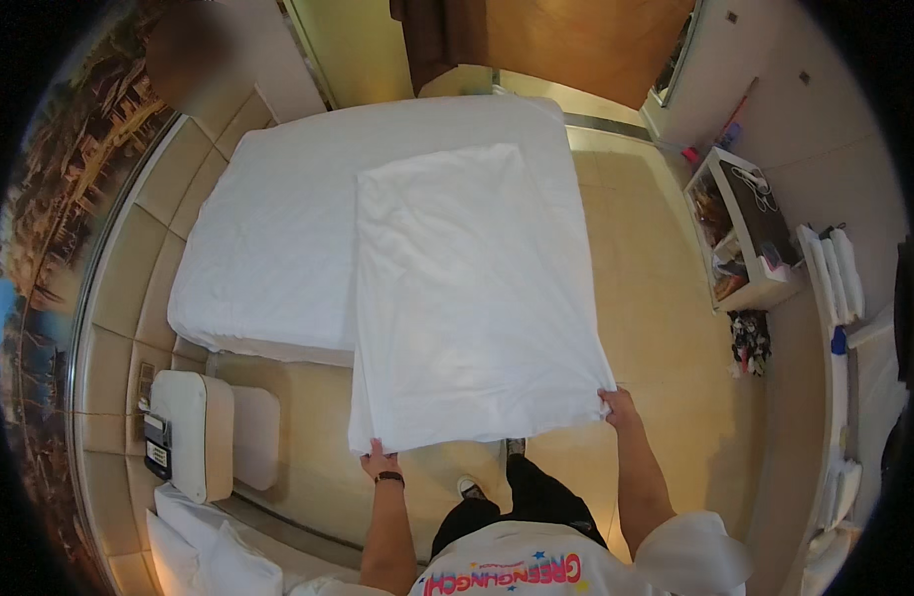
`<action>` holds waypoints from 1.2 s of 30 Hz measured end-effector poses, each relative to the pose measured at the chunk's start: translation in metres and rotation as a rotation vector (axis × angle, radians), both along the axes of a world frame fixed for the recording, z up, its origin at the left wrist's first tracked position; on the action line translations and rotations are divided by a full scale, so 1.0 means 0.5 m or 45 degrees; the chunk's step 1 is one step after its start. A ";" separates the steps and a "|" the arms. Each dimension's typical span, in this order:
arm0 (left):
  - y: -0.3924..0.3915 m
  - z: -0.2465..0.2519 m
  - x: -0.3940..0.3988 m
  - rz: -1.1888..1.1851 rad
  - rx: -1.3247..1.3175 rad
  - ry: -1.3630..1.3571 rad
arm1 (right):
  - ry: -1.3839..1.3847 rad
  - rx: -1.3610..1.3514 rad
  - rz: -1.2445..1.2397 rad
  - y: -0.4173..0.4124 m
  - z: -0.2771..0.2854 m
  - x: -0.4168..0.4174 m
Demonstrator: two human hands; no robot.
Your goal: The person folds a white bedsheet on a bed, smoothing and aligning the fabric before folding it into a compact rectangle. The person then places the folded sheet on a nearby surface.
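A white cloth (pixel 472 298), folded over in layers and lightly creased, stretches from the bed towards me. Its far part lies on the bed (pixel 278 246), which is covered by a white sheet; the near part hangs above the floor. At the near left corner my left hand (pixel 381 460), with a dark band on the wrist, grips the cloth's edge. My right hand (pixel 617 407) pinches the near right corner. Between both hands the edge is held out, sagging slightly.
Left of me stand a white bedside table (pixel 196 436) with a telephone (pixel 157 447) and several pillows (pixel 211 540). A low cabinet (pixel 755 223) lines the right wall, near folded white linen (pixel 833 276). Tiled floor (pixel 636 298) runs along the bed's right side.
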State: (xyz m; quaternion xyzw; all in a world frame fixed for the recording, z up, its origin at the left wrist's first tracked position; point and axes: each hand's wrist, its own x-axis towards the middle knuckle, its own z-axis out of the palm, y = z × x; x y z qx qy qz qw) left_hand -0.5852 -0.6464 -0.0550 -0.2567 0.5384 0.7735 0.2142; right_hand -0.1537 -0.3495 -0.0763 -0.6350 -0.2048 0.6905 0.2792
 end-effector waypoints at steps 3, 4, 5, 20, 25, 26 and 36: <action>-0.059 -0.007 -0.001 0.008 -0.068 -0.018 | -0.071 0.041 -0.020 -0.059 -0.013 0.020; -0.096 -0.015 -0.007 0.030 -0.100 -0.049 | -0.119 0.040 0.008 -0.088 -0.014 0.030; -0.133 -0.025 -0.005 0.053 -0.132 -0.078 | -0.167 0.038 0.036 -0.117 -0.018 0.043; 0.051 0.092 -0.202 -0.137 0.025 -0.027 | 0.509 -0.032 -0.021 -0.013 0.078 -0.013; 0.334 0.133 -0.386 -0.228 0.203 0.024 | 0.651 -0.043 -0.396 0.324 0.094 -0.174; 0.394 0.116 -0.438 -0.258 0.248 0.000 | 0.730 -0.030 -0.405 0.390 0.087 -0.190; 0.849 0.022 -0.661 -0.215 -0.071 0.004 | 0.445 -0.116 -0.212 0.829 -0.017 -0.468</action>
